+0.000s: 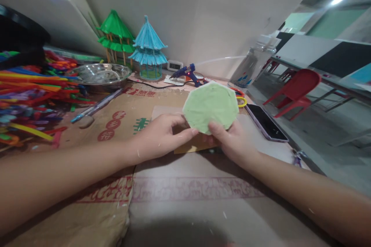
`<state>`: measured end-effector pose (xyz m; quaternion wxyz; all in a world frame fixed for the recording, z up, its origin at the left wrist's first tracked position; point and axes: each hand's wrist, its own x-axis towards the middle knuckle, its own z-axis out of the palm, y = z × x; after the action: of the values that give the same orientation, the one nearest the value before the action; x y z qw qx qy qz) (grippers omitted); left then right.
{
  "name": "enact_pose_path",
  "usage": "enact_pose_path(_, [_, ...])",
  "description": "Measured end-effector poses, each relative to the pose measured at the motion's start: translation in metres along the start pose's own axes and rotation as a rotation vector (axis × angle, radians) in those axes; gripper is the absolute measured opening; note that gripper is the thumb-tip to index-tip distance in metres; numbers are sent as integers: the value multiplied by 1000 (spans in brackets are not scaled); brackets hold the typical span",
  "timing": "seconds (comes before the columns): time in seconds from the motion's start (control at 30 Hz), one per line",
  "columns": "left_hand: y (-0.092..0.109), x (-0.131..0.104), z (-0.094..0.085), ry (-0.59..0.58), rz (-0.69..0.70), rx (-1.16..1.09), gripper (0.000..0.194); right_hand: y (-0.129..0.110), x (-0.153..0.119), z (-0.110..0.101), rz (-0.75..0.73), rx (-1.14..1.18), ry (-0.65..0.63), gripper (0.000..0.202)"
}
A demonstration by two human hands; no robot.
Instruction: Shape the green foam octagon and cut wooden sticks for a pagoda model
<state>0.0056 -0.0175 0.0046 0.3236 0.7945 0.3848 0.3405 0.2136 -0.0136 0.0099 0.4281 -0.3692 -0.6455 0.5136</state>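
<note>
A light green octagonal piece with a white edge (210, 104) is held up over the table, tilted toward me. My right hand (236, 142) pinches its lower right edge, thumb on the front face and fingers behind. My left hand (162, 135) is at the lower left edge, its thumb tip along the rim; its other fingers are partly hidden behind the piece. Below the hands, part of a yellow sheet (185, 149) shows on the paper-covered cardboard (174, 208).
Colourful pipe cleaners (31, 100) are heaped at left, near a metal bowl (101, 74). Behind stand a green model pavilion (116, 27), a blue one (149, 42) and a blue glue gun (185, 72). At right are yellow-handled scissors (242, 102), a phone (266, 122) and a clear bottle (251, 65).
</note>
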Motion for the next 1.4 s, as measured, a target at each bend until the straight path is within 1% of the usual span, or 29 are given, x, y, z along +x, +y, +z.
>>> enact_pose_path(0.03, [-1, 0, 0, -23, 26, 25, 29, -2, -1, 0, -20, -55, -6, 41])
enact_pose_path(0.1, [-3, -1, 0, -28, 112, 150, 24, -4, -2, -3, -40, -177, 17, 37])
enact_pose_path(0.17, [-5, -2, -1, -14, 186, 310, 19, -3, 2, -11, -76, -348, 99, 29])
enact_pose_path(0.2, [-7, -2, -2, -18, 203, 373, 19, -2, 5, -15, -106, -451, 143, 26])
enact_pose_path(0.27, [-9, -3, -2, -64, 196, 449, 22, 4, 12, -22, -181, -651, 179, 31])
enact_pose_path(0.33, [-10, -3, -1, -119, 178, 499, 25, 11, 18, -24, -220, -825, 133, 38])
enact_pose_path(0.37, [-10, -2, 0, -140, 175, 525, 26, 13, 20, -23, -225, -901, 95, 39])
enact_pose_path(0.47, [-8, -2, 0, -167, 184, 585, 28, 14, 21, -19, -232, -1028, 12, 38])
enact_pose_path(0.57, [-7, -2, 0, -173, 193, 599, 28, 5, 10, -20, -202, -1020, -19, 39])
enact_pose_path(0.7, [-8, -1, 0, -169, 197, 584, 28, -8, -12, -28, -150, -987, -66, 28])
enact_pose_path(0.77, [-9, -1, 1, -169, 206, 576, 27, -7, -12, -28, -155, -980, -59, 24])
enact_pose_path(0.83, [-8, -1, 1, -168, 208, 579, 26, -1, 0, -23, -178, -978, -39, 22])
enact_pose_path(0.9, [-8, -1, 0, -170, 201, 585, 25, 9, 20, -18, -223, -947, -15, 23])
enact_pose_path(0.97, [-8, -1, 0, -178, 190, 584, 25, 19, 41, -15, -270, -847, 37, 24])
enact_pose_path(1.0, [-9, -1, 0, -182, 177, 583, 26, 22, 49, -15, -264, -763, 71, 23])
enact_pose_path(1.03, [-8, -2, 0, -181, 158, 584, 27, 24, 55, -17, -224, -661, 97, 19])
enact_pose_path(1.1, [-5, -4, 3, -168, 125, 592, 35, 26, 59, -21, -82, -432, 122, 13])
enact_pose_path(1.13, [-2, -6, 5, -174, 128, 581, 39, 26, 59, -23, -9, -340, 127, 14])
enact_pose_path(1.17, [3, -8, 7, -215, 163, 544, 42, 25, 58, -24, 46, -279, 130, 15])
enact_pose_path(1.2, [9, -10, 9, -297, 227, 474, 42, 25, 56, -24, 75, -248, 132, 17])
enact_pose_path(1.27, [21, -15, 13, -475, 349, 265, 33, 25, 53, -23, 79, -227, 135, 18])
enact_pose_path(1.3, [26, -16, 14, -499, 364, 169, 27, 25, 53, -23, 73, -224, 132, 18])
enact_pose_path(1.33, [28, -15, 14, -450, 329, 106, 24, 24, 53, -23, 61, -231, 136, 19])
enact_pose_path(1.37, [27, -14, 13, -334, 251, 80, 24, 23, 54, -25, 46, -257, 148, 19])
enact_pose_path(1.4, [24, -11, 11, -184, 159, 85, 24, 21, 56, -30, 29, -315, 155, 20])
